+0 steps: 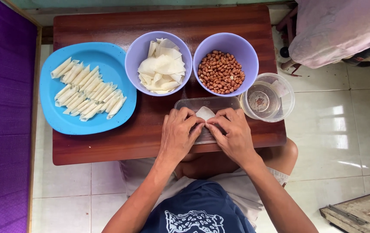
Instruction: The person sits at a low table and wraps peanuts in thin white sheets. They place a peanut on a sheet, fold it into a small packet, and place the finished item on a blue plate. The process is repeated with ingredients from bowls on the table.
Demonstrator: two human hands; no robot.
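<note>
Both hands, left hand (177, 134) and right hand (235, 133), pinch one small white dough wrapper (204, 113) between closed fingertips, over a clear rectangular plastic tray (185, 104) just below the lilac bowl of brown peanuts (225, 64).

Wooden table (107, 146) with plate (55, 112), bowls (135, 56), tubs (286, 92).

No packages, labels, signs or screens in view
</note>
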